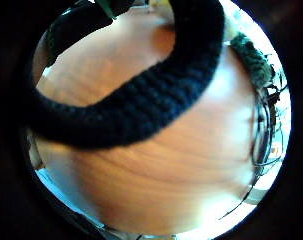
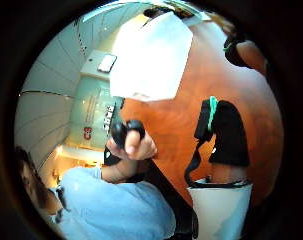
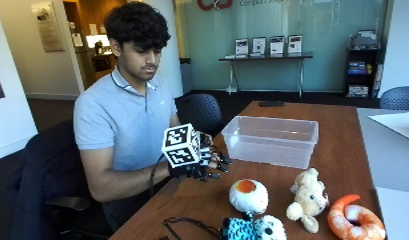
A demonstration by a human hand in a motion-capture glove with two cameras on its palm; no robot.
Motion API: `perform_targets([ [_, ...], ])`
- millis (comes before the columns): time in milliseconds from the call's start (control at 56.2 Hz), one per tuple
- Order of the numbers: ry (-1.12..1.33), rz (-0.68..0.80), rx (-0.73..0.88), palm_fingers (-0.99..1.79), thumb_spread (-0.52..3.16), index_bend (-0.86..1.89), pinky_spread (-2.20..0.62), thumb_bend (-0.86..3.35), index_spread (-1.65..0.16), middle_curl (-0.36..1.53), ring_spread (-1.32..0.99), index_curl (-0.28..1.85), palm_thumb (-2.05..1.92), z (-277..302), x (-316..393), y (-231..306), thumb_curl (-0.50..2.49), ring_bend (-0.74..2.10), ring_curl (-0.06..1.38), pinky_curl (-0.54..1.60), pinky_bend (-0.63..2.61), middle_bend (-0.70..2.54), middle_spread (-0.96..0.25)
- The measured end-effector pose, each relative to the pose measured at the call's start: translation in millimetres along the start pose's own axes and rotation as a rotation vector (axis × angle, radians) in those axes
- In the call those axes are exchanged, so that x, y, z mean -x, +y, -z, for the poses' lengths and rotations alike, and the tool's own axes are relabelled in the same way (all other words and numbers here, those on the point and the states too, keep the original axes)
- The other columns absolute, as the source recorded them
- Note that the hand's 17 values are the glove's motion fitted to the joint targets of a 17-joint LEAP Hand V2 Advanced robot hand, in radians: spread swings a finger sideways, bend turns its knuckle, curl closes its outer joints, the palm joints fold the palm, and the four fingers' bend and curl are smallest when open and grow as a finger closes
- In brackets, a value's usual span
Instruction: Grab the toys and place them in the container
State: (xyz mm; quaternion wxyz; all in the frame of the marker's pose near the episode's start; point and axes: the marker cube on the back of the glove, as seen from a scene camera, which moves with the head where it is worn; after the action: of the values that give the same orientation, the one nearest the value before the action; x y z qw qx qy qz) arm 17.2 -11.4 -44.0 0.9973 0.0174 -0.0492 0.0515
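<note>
The hand, loosely curled and empty beside the container, should grasp the soft, light egg toy around its body.

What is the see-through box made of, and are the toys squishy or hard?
The box looks like clear plastic: you can see the table through its smooth, slightly cloudy walls. The egg toy, the teddy and the orange shrimp look like soft plush, with fuzzy surfaces and rounded, stuffed shapes, so probably squishy. The table looks like polished wood, with visible grain.
</note>
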Motion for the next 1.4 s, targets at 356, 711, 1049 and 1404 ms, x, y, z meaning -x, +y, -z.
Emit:
perform_targets([
  [356, 0.2, -0.32, 0.109, -0.08, 1.49, 0.21, -0.03, 0.25, -0.31, 0.26, -0.07, 0.34, -0.08, 74, -76, -97, 0.19, 0.17, 0.19, 0.23, 0.86, 0.15, -0.02],
  [711, 0.298, -0.401, 0.356, -0.06, 1.5, 0.16, 0.01, 0.15, -0.34, 0.25, -0.03, 0.33, 0.1, 36, -98, -123, 0.25, 0.17, 0.19, 0.29, 1.13, 0.14, -0.02],
  [1049, 0.286, -0.285, 0.125, 0.69, 1.64, 0.28, -0.19, 0.55, -0.28, 0.33, -0.13, 0.4, 0.57, 71, -75, -142, 0.41, 0.55, 0.29, 0.27, 1.13, 0.29, -0.04],
  [1404, 0.18, 0.026, -0.004, 0.84, 1.6, 0.28, -0.28, 0.8, -0.24, 0.39, -0.21, 0.47, 0.75, 190, 98, -204, 0.51, 0.69, 0.37, 0.27, 1.07, 0.34, -0.05],
])
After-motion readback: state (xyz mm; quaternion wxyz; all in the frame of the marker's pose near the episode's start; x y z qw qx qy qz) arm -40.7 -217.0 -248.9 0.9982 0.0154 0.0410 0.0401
